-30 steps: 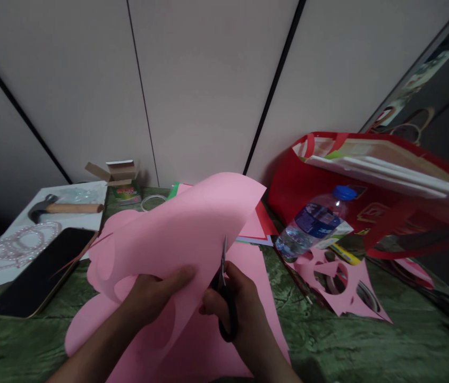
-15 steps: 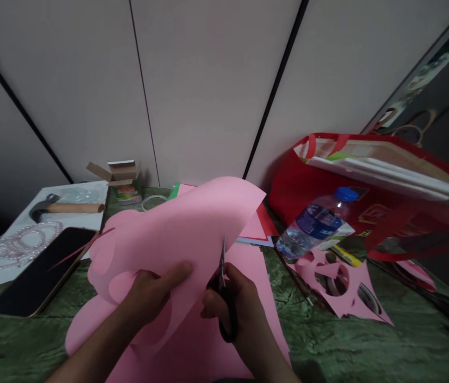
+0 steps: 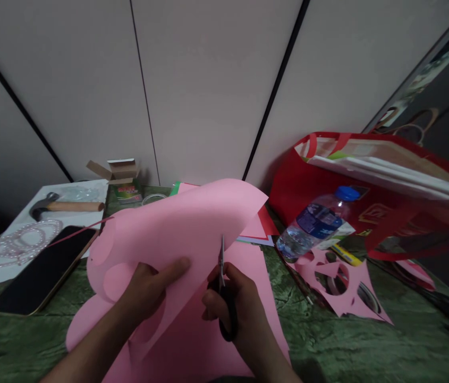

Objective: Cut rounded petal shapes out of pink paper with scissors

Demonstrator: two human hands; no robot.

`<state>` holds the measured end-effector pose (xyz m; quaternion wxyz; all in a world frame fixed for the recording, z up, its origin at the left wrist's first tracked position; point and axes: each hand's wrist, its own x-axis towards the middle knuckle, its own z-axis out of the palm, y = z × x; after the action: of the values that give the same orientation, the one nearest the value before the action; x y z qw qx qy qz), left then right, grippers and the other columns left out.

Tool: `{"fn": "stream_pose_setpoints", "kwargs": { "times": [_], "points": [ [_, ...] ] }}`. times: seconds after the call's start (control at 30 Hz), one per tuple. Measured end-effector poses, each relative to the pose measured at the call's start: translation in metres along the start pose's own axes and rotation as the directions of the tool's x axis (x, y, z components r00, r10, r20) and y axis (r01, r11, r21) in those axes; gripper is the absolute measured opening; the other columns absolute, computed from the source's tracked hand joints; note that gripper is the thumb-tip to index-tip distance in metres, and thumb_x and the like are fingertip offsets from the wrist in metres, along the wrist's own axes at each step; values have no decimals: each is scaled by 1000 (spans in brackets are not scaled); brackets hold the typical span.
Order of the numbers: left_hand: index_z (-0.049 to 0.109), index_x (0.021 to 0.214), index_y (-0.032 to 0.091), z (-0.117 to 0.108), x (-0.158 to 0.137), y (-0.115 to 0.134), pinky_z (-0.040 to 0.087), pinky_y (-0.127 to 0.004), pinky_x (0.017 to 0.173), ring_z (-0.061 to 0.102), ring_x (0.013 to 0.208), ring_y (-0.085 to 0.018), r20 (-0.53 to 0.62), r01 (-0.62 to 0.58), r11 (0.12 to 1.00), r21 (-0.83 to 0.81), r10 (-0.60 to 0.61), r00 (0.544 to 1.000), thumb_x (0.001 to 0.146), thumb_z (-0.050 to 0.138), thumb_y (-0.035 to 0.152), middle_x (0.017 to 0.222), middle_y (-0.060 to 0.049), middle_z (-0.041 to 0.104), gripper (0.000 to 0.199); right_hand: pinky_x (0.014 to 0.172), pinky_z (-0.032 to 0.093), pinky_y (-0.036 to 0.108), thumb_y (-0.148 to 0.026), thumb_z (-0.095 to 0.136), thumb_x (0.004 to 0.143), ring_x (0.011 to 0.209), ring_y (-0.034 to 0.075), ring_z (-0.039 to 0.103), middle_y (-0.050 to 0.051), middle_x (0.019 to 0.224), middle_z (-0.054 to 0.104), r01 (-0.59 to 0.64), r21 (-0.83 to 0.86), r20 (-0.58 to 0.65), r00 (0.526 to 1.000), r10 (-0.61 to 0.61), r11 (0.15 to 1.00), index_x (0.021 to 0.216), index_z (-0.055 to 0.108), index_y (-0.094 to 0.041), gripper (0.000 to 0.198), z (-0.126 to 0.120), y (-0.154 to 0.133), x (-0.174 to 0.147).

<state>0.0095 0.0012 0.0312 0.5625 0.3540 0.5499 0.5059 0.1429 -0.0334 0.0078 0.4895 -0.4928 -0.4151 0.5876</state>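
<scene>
A large sheet of pink paper [image 3: 192, 223] with round holes along its left part is raised and curved in front of me. My left hand [image 3: 150, 290] grips it near the middle, thumb on top and the other fingers hidden behind. In my right hand [image 3: 234, 298] is a pair of scissors [image 3: 228, 314] with black handles, its blades pointing up at the sheet's lower right edge. Beneath lies more pink paper [image 3: 248, 271], flat on the green marbled table [image 3: 320, 356].
On the left are a black phone [image 3: 44, 271], beads [image 3: 20, 244], a hammer [image 3: 75, 206] and a small open box [image 3: 126, 189]. A water bottle [image 3: 315, 223], cut pink scraps [image 3: 344, 284] and a red bag [image 3: 328, 178] stand or lie at right.
My left hand and the raised sheet have shifted slightly left, and the sheet's left part has turned a little. My right hand and the scissors stay almost in place.
</scene>
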Motion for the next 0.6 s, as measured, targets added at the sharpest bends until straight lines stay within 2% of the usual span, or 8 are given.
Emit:
{"fn": "stream_pose_setpoints", "kwargs": {
  "times": [0.2, 0.37, 0.6],
  "points": [
    [63, 60, 17, 2, -3, 4, 50, -28, 49, 64, 56, -21, 10, 6, 1000, -16, -6, 1000, 51, 72, 27, 55, 0, 69, 16, 43, 38, 18, -22, 67, 65, 43, 6, 47, -9, 51, 48, 0, 30, -8, 1000, 0, 1000, 74, 50, -17, 20, 0, 6, -1],
    [62, 62, 18, 1, -1, 4, 49, -27, 50, 64, 59, -21, -7, -38, 999, 1, 38, 999, 50, 72, 29, 57, 0, 69, 19, 41, 38, 17, -22, 69, 63, 39, 5, 46, -10, 49, 47, -18, 47, -27, 999, 20, 999, 72, 50, -17, 22, 2, 5, 0],
    [60, 65, 19, -2, 0, 4, 49, -29, 53, 64, 65, -23, -11, -50, 995, 86, 52, 999, 53, 71, 32, 63, -1, 69, 21, 41, 39, 18, -24, 70, 63, 39, 6, 46, -10, 47, 46, -13, 45, -16, 1000, 13, 999, 71, 49, -17, 23, 1, 6, -2]
  ]
}}
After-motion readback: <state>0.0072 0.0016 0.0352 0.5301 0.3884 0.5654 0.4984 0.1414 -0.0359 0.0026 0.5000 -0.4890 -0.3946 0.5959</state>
